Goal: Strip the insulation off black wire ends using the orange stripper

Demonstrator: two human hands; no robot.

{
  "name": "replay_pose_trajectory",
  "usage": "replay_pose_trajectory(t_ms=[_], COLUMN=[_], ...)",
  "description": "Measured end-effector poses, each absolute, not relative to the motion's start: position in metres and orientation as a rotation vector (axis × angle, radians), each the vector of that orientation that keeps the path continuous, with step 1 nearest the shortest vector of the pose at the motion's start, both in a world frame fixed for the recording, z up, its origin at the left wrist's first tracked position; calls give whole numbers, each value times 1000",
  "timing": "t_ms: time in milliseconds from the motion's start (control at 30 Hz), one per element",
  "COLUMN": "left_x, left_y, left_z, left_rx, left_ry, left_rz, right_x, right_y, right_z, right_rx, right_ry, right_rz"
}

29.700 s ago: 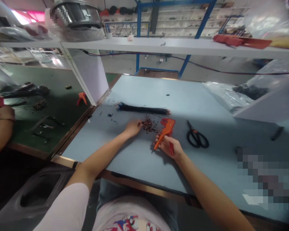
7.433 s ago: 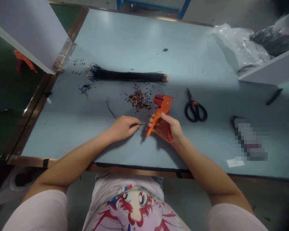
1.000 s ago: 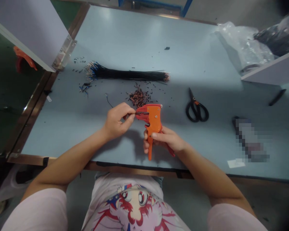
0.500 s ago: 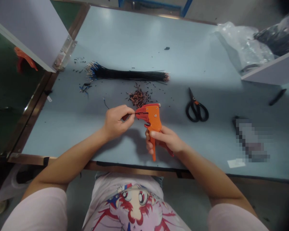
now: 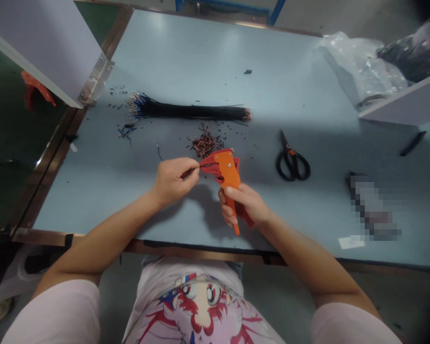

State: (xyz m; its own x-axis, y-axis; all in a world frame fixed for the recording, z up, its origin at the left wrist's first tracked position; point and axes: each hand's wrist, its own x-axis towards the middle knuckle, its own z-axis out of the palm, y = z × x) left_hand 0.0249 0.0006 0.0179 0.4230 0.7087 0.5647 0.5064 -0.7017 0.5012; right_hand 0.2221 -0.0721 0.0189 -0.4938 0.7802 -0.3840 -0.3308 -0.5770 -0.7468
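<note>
My left hand (image 5: 174,182) pinches a thin black wire (image 5: 190,172) and feeds its end into the jaws of an orange self-adjusting wire stripper (image 5: 226,171). My right hand (image 5: 241,205) grips that stripper's handles, below its head. The wire's tip is hidden inside the jaws. Just above the tool lies a small pile of cut wire bits (image 5: 205,145). Farther up, a long bundle of black wires (image 5: 189,112) lies across the blue-grey table (image 5: 215,57). A black-handled pair of scissors (image 5: 292,162) lies to the right of my right hand.
A clear plastic bag (image 5: 361,62) holding dark items sits at the far right under a white shelf. A small black tool (image 5: 412,143) and a blurred object (image 5: 372,205) lie on the right. The table's metal-trimmed edge runs along the left and near sides.
The stripper has tilted, with its handle end swinging slightly to the right. My left hand has dropped a little lower, keeping the wire in the jaws.
</note>
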Motion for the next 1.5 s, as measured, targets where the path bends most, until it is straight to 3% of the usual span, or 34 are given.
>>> replay_pose_trajectory(t_ms=[367, 567, 900, 1500], left_x=[19, -4, 7, 12], left_y=[3, 27, 18, 18], left_z=[23, 23, 19, 15], left_rx=[2472, 2209, 2373, 2284], left_ry=[1096, 1368, 1163, 1178], left_rz=[1047, 1330, 1223, 1299], right_x=[222, 252, 241, 235], right_y=[-71, -53, -65, -64], right_z=[19, 33, 23, 13], right_rx=[-1044, -1082, -1116, -977], right_ry=[-710, -472, -798, -705], right_rz=[2096, 1776, 1980, 2191])
